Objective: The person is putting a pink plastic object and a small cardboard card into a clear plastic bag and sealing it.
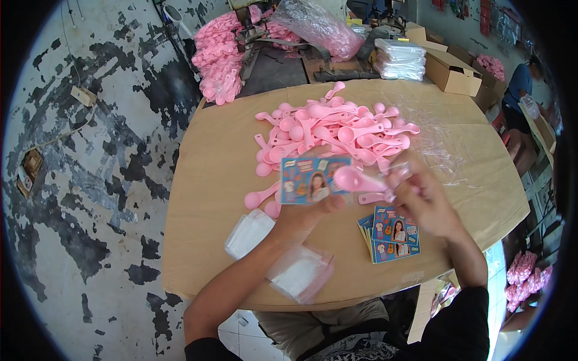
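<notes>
My left hand [313, 218] is closed on a blue printed card [296, 183], with the thumb along its lower edge. From the right, my right hand [428, 207] grips a pink plastic scoop [356, 179] by its handle, and the scoop's bowl overlaps the card's right end. Both hands are slightly blurred; something clear like film glints near the right fingers. Beyond them spreads a heap of pink scoops [304, 129]. Below the right hand sits a stack of similar blue cards [394, 243]. Beside my left forearm lie clear and white plastic bags [248, 233].
Brown paper covers the rounded table [208, 198]. Clear film strips [442, 144] lie at its right. Behind stand bundles of pink scoops [218, 54], a stack of clear bags [400, 60] and a cardboard box [451, 71]. Another person [521, 90] is at the far right.
</notes>
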Demonstrator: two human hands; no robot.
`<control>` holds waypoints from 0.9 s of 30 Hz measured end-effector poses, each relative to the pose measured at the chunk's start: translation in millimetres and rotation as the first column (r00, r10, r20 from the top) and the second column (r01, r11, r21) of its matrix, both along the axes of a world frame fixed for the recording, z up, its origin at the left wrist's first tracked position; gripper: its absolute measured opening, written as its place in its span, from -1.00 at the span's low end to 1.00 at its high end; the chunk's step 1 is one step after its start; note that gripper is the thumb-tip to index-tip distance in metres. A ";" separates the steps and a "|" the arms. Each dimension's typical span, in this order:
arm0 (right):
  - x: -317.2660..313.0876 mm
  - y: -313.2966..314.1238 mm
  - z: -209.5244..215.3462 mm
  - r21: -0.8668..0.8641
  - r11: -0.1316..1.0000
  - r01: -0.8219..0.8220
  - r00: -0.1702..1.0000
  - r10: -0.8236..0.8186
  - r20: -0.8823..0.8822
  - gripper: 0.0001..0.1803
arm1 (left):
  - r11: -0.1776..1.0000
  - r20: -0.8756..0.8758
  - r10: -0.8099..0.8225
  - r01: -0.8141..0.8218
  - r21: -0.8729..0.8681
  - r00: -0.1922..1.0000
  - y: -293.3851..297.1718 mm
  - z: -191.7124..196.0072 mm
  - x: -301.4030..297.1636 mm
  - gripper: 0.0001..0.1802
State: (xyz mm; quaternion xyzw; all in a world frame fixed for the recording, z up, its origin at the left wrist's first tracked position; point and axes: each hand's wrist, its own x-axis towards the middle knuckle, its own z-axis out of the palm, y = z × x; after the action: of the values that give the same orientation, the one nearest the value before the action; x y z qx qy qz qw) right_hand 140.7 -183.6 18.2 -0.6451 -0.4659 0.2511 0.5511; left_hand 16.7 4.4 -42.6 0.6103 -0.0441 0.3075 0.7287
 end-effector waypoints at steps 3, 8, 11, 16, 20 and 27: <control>27.3 -31.0 27.8 0.014 0.997 0.080 0.997 -0.080 -0.007 -0.85 | 0.985 -0.013 -0.036 0.033 -0.168 0.999 9.9 -5.8 1.3 -0.18; 38.8 -39.5 24.9 0.015 0.990 0.137 0.937 -0.135 0.322 -0.93 | 0.978 0.079 -0.129 0.140 -0.152 0.988 21.7 -0.5 7.9 -0.27; 32.5 -43.8 34.8 0.179 0.973 0.144 0.968 -0.176 0.177 -0.93 | 0.968 0.082 -0.126 0.141 -0.209 0.989 19.3 4.2 5.0 -0.18; 16.1 -18.3 26.5 0.229 0.967 0.112 0.961 -0.164 0.223 -0.93 | 0.987 0.026 -0.142 0.139 0.083 0.990 13.6 11.8 3.4 -0.02; 7.7 3.3 17.1 0.339 0.922 0.188 0.944 -0.265 0.197 -0.89 | 0.697 -0.029 0.079 -0.034 0.716 0.996 -6.9 29.3 -8.6 -0.05; 7.2 15.2 15.4 0.464 0.873 0.147 0.972 -0.214 0.095 -0.54 | 0.838 -0.205 -0.006 0.117 0.533 0.979 -10.9 17.2 -8.0 -0.35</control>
State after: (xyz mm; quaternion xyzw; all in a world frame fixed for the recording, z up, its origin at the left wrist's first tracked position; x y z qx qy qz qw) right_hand 147.9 -168.3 33.6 -0.5556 -0.4875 0.0356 0.6726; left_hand 8.7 -6.5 -25.4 0.8167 -0.0775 0.1977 0.5366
